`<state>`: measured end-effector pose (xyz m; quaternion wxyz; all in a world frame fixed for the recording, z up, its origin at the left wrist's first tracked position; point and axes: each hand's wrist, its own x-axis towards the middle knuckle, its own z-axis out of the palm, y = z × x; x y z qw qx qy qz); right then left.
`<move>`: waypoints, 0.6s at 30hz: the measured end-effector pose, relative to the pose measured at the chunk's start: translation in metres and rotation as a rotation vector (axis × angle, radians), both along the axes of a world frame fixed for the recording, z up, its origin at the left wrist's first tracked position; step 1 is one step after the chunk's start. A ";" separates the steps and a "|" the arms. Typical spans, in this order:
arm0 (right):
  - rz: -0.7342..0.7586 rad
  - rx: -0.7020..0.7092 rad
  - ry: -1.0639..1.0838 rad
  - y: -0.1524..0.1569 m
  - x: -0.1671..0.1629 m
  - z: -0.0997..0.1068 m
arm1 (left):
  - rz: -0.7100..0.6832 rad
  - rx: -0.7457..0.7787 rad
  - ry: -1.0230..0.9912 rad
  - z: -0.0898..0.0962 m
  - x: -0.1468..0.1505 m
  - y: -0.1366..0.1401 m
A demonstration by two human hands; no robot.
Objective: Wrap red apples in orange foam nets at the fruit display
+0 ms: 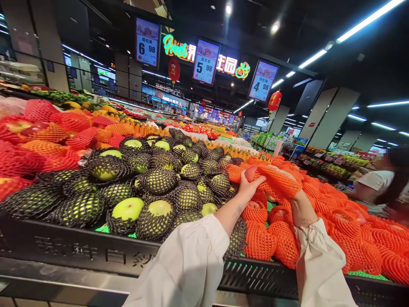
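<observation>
Green apples in black nets [156,181] crowd just left of the grip, more orange-netted fruit [348,230] lying beneath and right. Left hand [247,187] and right hand [292,198] both clasp one netted apple [271,179] above the bin's front wall [83,251], its sleeve stretched sideways between them.

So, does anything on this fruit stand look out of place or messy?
Mostly tidy. A few green apples at the front sit half out of their black nets. Both hands, left hand and right hand, hold a reddish fruit whose orange net is partly pulled back.

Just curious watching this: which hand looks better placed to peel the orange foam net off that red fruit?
Probably the right hand: it already grips the orange foam net, while the left hand steadies the red fruit.
</observation>
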<state>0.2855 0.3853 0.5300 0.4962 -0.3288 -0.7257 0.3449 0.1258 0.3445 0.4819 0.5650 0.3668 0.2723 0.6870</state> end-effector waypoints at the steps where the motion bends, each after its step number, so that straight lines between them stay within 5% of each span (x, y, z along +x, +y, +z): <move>1: 0.011 -0.016 0.004 0.001 0.000 -0.001 | -0.009 -0.008 -0.003 0.001 -0.001 -0.001; 7: 0.108 0.001 -0.112 0.000 -0.002 -0.007 | -0.110 -0.112 0.101 -0.001 -0.003 -0.003; 18: 0.004 -0.052 0.328 -0.003 -0.011 -0.015 | -0.146 -0.029 -0.073 -0.005 -0.004 0.002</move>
